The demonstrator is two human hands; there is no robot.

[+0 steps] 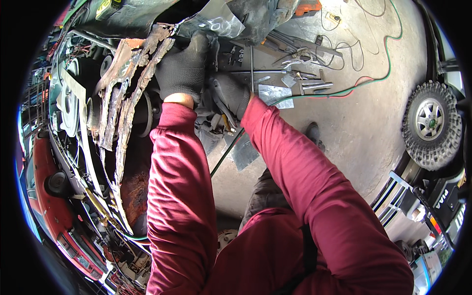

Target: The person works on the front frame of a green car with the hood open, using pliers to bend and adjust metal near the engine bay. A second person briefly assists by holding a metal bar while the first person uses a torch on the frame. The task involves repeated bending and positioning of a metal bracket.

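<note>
Torn, rusted sheet metal (129,109) stands at left as a gloved left hand (181,73) reaches just beside it, its grip impossible to tell; the gloved right hand (233,92) curls around a grey tool handle (224,105).

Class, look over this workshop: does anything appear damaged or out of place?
Yes. The rusted metal strip beside the gloved left hand looks damaged: its edges are ragged and flaking, as if eaten away. To the right of the gloved right hand, hand tools lie jumbled, which looks untidy.
</note>
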